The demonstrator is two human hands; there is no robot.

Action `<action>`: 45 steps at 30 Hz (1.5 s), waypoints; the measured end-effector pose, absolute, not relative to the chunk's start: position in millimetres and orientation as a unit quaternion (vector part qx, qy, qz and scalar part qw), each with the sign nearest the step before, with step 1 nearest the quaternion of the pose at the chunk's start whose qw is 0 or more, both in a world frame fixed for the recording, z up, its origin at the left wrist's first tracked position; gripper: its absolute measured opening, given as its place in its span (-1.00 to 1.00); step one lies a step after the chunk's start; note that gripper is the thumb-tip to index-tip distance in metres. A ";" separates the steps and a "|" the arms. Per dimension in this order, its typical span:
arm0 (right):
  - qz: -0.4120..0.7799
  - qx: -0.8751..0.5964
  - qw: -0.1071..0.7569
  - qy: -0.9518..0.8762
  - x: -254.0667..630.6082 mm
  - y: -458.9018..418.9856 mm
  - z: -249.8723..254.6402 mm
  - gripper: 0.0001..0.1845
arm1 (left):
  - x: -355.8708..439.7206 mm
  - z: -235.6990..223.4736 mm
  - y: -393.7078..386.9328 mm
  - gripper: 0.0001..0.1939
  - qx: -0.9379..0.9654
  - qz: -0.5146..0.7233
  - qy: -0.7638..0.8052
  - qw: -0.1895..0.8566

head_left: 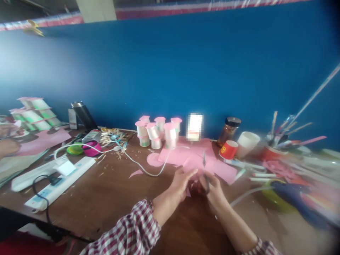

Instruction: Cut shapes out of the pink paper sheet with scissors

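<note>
My left hand (182,182) pinches a piece of pink paper (191,165) at its near edge, fingers closed on it. My right hand (214,189) grips a pair of scissors (204,166) whose blades point up into the same pink piece. Both hands are close together over the brown table (111,198). More pink paper sheets (223,170) lie flat just behind the hands. A pink paper circle (154,160) lies to the left of them.
Stacked small white cups with pink lids (158,132) stand behind the paper. A white cable (143,166), two power strips (61,182), a jar (228,131), a red cup (228,149), a white cup (247,143), pens (261,174) and a brush holder (276,148) surround the spot. Another person's hand (7,147) is at far left.
</note>
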State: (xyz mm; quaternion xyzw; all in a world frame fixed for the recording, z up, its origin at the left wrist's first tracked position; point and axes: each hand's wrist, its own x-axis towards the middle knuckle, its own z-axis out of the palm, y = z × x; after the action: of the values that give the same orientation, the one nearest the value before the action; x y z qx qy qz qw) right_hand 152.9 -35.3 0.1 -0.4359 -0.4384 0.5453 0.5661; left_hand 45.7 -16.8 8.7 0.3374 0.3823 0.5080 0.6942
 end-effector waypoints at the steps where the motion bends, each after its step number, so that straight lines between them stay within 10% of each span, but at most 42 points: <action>1: 0.536 -0.444 0.559 -0.449 153.8 -34.6 0.5 -0.67 | 44.5 6.1 -14.9 -0.66 0.345 0.500 0.381 0.697; 45: 0.516 -0.461 0.423 -0.585 151.6 -39.3 5.8 -0.55 | 23.4 7.8 -6.6 -0.69 0.207 0.539 0.395 0.714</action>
State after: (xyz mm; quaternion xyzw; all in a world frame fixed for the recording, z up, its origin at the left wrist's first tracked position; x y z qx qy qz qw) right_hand 151.6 -39.3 5.8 -0.4610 -0.5851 0.5158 0.4233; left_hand 23.4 -6.6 7.8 0.2071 0.3949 0.5391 0.7145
